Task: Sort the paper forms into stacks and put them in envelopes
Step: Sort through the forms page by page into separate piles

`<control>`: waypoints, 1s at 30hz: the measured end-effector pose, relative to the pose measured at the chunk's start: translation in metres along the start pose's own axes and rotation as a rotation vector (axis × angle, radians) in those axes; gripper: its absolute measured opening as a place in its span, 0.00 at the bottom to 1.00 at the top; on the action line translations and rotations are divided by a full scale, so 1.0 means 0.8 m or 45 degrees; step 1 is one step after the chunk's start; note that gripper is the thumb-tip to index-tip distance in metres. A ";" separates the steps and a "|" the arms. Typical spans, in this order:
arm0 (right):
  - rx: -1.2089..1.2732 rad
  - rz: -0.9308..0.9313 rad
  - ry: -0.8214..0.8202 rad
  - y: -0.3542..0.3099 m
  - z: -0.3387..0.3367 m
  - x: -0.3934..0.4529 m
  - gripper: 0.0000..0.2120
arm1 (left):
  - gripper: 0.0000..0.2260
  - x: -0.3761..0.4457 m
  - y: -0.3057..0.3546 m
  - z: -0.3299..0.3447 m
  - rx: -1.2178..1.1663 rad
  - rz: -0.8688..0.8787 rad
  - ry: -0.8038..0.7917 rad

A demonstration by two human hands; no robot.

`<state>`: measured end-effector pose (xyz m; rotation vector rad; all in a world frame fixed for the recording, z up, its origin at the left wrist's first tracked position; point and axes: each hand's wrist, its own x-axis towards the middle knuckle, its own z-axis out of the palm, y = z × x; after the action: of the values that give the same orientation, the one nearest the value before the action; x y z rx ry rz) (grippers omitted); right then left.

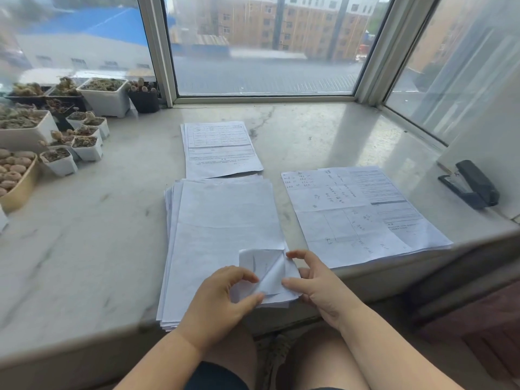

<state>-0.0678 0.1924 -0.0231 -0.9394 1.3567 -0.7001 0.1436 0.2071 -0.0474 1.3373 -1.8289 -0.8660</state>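
Head view: a thick stack [222, 243] of blank-side-up sheets lies at the sill's [84, 220] near edge, its near right corner curled up (print faint beneath). The left hand [222, 302] pinches that corner; the right hand [315, 282] pinches beside it.

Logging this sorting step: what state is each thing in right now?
near stack: face down, near-right corner peeled up
far stack: printed side up, flat
right stack: handwriting up, flat
left hand: pinches the lifted corner
right hand: fingers at the corner
stapler: closed, untouched
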 end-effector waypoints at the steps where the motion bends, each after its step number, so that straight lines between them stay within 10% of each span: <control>1: 0.009 0.008 -0.009 -0.002 -0.001 0.000 0.20 | 0.10 0.001 -0.002 0.000 -0.015 -0.009 0.019; 5: 0.064 0.038 -0.104 -0.005 -0.013 0.000 0.16 | 0.01 0.000 -0.002 0.004 -0.030 -0.008 0.110; 13: -0.042 -0.051 -0.069 -0.004 -0.005 0.003 0.26 | 0.28 -0.005 0.005 0.007 -0.016 0.083 0.182; 20: -0.122 -0.016 -0.009 -0.005 -0.002 0.005 0.19 | 0.30 -0.005 -0.002 0.008 -0.006 0.020 0.173; 25: -0.973 -0.459 0.559 -0.038 0.002 -0.013 0.05 | 0.15 -0.001 0.014 0.002 -0.136 -0.090 0.278; 30: -0.161 -0.062 -0.019 -0.077 0.027 -0.030 0.12 | 0.08 0.012 0.043 -0.004 0.073 0.157 0.284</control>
<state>-0.0428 0.1871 0.0417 -1.0790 1.3818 -0.6485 0.1272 0.2061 -0.0154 1.2859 -1.7518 -0.5790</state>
